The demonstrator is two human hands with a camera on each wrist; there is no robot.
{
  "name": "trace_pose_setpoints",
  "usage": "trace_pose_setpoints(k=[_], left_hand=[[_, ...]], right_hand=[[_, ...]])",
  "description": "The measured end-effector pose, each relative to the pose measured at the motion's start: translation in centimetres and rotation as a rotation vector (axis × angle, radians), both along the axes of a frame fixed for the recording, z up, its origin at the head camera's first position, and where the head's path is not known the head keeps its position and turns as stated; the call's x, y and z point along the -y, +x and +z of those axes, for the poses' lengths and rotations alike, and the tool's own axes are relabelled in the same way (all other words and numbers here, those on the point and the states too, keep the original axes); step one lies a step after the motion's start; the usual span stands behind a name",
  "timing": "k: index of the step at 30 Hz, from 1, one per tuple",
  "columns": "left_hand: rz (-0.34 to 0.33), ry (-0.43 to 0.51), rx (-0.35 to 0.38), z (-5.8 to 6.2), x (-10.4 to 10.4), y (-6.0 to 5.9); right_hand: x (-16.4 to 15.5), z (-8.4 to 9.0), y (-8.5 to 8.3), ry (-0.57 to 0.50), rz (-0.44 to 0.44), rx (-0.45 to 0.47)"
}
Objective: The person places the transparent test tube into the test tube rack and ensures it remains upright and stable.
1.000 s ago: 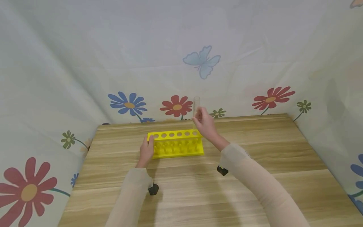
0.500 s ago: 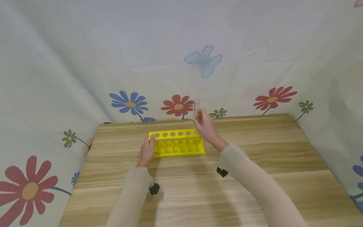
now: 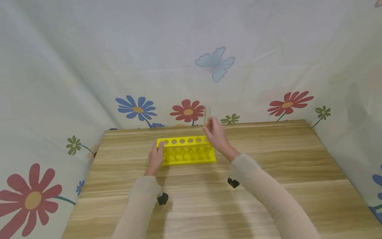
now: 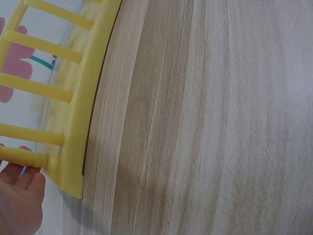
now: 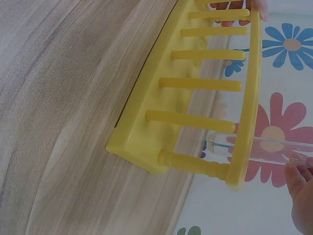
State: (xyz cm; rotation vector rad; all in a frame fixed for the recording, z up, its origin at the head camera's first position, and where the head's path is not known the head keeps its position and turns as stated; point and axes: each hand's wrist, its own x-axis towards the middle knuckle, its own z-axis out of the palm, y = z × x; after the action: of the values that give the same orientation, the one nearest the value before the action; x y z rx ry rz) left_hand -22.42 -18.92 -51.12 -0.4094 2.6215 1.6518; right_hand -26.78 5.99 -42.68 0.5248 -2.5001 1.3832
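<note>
Head view shows our left hand (image 3: 155, 158) resting against the left end of the yellow plastic test-tube rack (image 3: 186, 151), fingers fairly straight along its side, steadying it on the pale wood-grain bench (image 3: 268, 159). Our right hand (image 3: 217, 134) pinches a clear glass test tube (image 3: 207, 113) near its top, the grip clenched on it between thumb and fingertips. The tube stands upright in the rightmost hole of the rack's top plate. From the right wrist view we see its rounded bottom (image 5: 215, 147) already through the plate and partway down beside the end post, not yet seated on the base. We judge the insertion well begun: the tube is threaded, lowering and letting go are left. All other holes we can see stand empty. Flower-printed cloth (image 3: 185, 111) hangs behind the bench.
</note>
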Motion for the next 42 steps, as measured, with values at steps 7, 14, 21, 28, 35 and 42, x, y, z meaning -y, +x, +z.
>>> trace_pose_setpoints(k=[7,14,21,28,35,42], left_hand=[[0.000,0.000,-0.013,-0.2,0.0,0.0],[0.000,-0.012,-0.008,-0.1,0.0,0.0],[0.007,-0.011,-0.016,-0.2,0.0,-0.1],[0.015,-0.017,-0.021,-0.2,-0.1,-0.2],[0.019,-0.016,-0.024,0.0,-0.2,-0.1],[0.019,-0.014,-0.020,0.0,-0.2,-0.1]], right_hand=[[-0.1,-0.6,0.0,0.006,-0.003,-0.052],[-0.1,-1.2,0.1,0.017,-0.001,-0.043],[-0.2,-1.3,0.4,0.020,-0.012,0.033],[-0.3,-1.6,0.6,0.029,-0.015,0.057],[-0.4,-2.0,0.7,0.042,-0.021,0.013],[-0.3,-2.4,0.8,0.049,-0.030,0.023]])
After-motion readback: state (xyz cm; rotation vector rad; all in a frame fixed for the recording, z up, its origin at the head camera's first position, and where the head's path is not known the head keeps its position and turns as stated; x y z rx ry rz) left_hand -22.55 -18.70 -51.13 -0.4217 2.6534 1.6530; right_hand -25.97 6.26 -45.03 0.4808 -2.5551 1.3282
